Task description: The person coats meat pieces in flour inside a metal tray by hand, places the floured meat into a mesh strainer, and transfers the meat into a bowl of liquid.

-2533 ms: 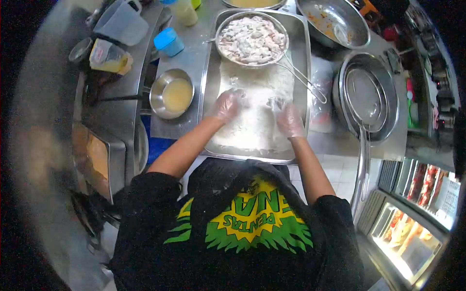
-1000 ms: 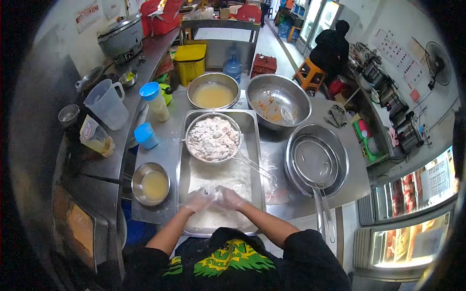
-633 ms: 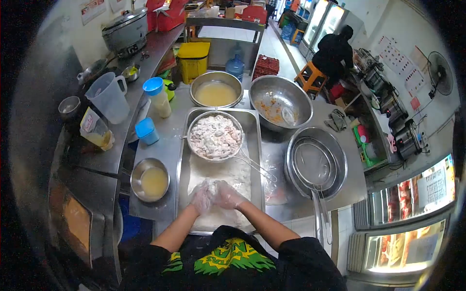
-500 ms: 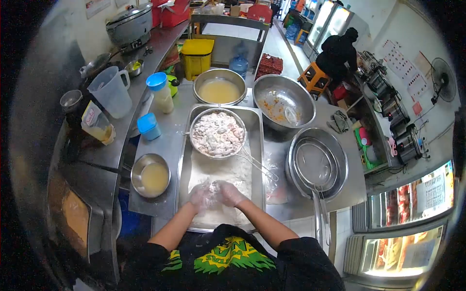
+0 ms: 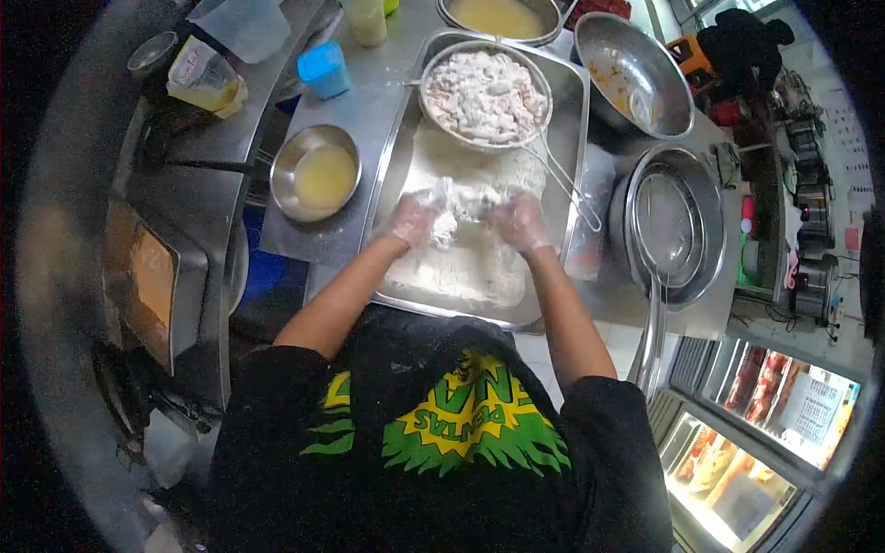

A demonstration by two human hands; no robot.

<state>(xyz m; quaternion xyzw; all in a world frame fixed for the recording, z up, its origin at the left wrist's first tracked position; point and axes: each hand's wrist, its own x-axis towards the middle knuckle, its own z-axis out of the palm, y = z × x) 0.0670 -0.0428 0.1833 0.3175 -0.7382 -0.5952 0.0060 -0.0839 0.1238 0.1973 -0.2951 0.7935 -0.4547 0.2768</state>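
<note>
My left hand (image 5: 415,218), in a clear plastic glove, is over a steel tray (image 5: 381,184) spread with white flour (image 5: 461,267). Its fingers are closed on a white flour-coated piece (image 5: 444,227), whose kind I cannot make out. Facing it across a small gap, my right hand (image 5: 519,221) wears the same kind of glove. Its fingers curl inward around white-dusted matter too blurred to name. Just beyond both hands, a wire-handled strainer (image 5: 550,118) full of flour-coated chunks (image 5: 484,92) rests over the tray's far part.
Left of the tray stand a steel bowl of pale liquid (image 5: 324,177) and a blue-lidded container (image 5: 323,69). On the right are a steel bowl with orange residue (image 5: 636,74) and a sieve (image 5: 666,226) inside another bowl. A person in black (image 5: 742,46) is at the far right.
My hands have drawn apart from being close together over the flour. The view has tilted downward, so the tray and bowls appear higher and further right.
</note>
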